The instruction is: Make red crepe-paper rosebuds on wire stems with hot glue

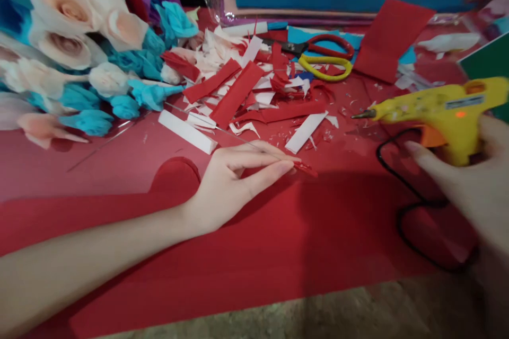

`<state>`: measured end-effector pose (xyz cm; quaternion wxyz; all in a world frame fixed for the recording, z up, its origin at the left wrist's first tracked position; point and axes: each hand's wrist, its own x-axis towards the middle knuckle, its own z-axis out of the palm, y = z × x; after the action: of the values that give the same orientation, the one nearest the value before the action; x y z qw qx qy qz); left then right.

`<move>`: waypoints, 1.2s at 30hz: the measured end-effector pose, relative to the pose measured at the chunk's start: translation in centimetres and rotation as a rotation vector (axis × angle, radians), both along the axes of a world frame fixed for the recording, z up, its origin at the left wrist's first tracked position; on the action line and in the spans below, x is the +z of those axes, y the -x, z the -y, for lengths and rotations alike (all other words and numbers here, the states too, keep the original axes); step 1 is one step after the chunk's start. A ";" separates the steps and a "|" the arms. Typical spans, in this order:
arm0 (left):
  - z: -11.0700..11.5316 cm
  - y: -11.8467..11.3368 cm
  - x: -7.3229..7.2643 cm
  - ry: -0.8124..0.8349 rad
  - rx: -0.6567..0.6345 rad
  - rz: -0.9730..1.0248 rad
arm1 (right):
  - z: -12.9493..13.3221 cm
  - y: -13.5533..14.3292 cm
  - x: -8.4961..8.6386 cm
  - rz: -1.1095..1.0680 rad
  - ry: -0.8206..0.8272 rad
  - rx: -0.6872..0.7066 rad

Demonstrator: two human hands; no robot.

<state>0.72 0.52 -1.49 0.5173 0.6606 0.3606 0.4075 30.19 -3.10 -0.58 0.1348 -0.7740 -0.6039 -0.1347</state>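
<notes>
Near the middle of the head view, my left hand (234, 180) is closed in a pinch on a thin wire stem (229, 134). A small twisted piece of red paper (306, 169) sticks out past its fingertips at the wire's right end. On the right, my right hand (465, 190) is closed around the handle of a yellow glue gun (425, 106). Its metal nozzle points left, apart from the red paper, and a small orange light glows on its side. Some fingers of the right hand are hidden behind the gun.
Paper flowers (67, 10) crowd the left. Behind my left hand lie red and white paper scraps (234, 90) and scissors (326, 58) with red and yellow handles. A black cord (401, 175) loops below the gun. Red paper (238, 275) covers the front, beside red paper circles (175, 176).
</notes>
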 end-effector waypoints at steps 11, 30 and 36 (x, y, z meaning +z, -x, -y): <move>-0.4 0.1 1.3 0.107 -0.026 0.138 | -2.3 -1.2 -1.5 0.040 -0.082 0.124; 0.6 2.1 7.2 -0.168 -0.129 0.239 | 1.2 13.6 9.4 -0.454 -0.233 0.845; 1.1 1.9 7.4 -0.151 -0.122 0.210 | 1.1 14.0 9.1 -0.545 -0.260 0.885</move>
<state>-1.18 -0.54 5.91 0.5249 0.6720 0.2320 0.4681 16.16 -4.16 8.54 0.4253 -0.4294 -0.7939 0.0671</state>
